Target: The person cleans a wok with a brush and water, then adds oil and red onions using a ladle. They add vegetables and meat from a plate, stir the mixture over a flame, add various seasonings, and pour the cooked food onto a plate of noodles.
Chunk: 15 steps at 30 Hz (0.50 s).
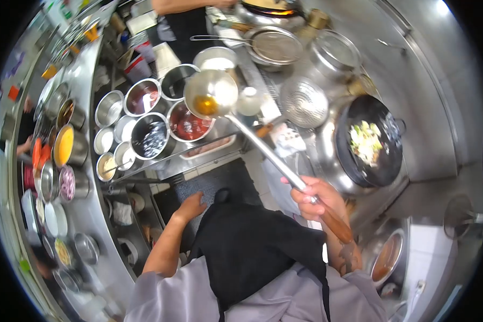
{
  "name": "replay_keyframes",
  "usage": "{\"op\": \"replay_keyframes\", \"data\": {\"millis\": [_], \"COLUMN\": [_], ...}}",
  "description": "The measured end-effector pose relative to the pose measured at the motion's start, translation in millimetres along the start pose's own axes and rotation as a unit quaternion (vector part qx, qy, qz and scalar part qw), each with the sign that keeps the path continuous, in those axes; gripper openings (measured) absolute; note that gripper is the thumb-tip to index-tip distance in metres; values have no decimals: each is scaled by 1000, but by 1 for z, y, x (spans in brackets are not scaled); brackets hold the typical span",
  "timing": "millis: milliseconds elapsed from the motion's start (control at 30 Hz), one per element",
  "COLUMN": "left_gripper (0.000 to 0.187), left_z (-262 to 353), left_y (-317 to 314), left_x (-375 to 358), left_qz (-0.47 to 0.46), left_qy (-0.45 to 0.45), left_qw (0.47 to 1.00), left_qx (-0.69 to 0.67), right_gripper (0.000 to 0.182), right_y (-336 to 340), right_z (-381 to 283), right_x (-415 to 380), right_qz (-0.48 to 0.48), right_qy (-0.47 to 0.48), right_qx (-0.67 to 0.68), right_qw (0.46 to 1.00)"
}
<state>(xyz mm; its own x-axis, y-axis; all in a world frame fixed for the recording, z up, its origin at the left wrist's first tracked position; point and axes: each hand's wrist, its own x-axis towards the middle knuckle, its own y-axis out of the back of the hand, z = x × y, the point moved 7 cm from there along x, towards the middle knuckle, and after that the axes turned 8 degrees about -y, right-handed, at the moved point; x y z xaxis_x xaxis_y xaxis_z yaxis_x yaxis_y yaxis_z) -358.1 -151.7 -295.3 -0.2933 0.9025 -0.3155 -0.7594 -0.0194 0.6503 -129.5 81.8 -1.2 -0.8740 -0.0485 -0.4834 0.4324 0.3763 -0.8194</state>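
Note:
My right hand (321, 197) is wrapped round the handle of a large metal ladle (268, 153), near its wooden end. The ladle's bowl hangs over the seasoning pots, with a little amber liquid (204, 104) in it. Below the bowl are a pot of red sauce (190, 126) and a pot of dark liquid (152, 137). My left hand (192, 205) hangs beside my apron, holding nothing, its fingers loosely bent and apart. To the right, a black wok (378, 161) on the stove contains chopped pale and green food (366, 142).
A perforated strainer (304, 102) and a mesh sieve (276, 45) lie by the stove. A steel counter (99, 214) with several bowls runs along the left. Another person's arm (185, 5) is at the top, near a second burner. A pot of brown liquid (387, 256) stands lower right.

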Motion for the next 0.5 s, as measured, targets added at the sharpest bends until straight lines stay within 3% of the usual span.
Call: {"op": "replay_keyframes", "data": {"millis": [133,233,333,433,500], "left_gripper": [53,60,67,81,69], "left_z": [126,217,311,333,333], "left_y": [-6,-22,-16,-40,-52], "left_x": [72,122,172,242,279], "left_qz": [-56,43,120,121,52], "left_qy": [-105,-188,-244,-247,-193], "left_qw": [992,976,938,908,917], "left_qx": [-41,97,214,315,345], "right_gripper": [47,49,47,44,41], "right_y": [-6,9,28,54,80], "right_z": [-11,-21,-26,-26,-24], "right_x": [-60,-116,-171,-213,-234], "right_qz": [-69,-48,51,155,231], "right_qy": [87,195,309,384,415], "right_qx": [94,107,48,22,31], "right_qw": [989,974,949,910,879]}}
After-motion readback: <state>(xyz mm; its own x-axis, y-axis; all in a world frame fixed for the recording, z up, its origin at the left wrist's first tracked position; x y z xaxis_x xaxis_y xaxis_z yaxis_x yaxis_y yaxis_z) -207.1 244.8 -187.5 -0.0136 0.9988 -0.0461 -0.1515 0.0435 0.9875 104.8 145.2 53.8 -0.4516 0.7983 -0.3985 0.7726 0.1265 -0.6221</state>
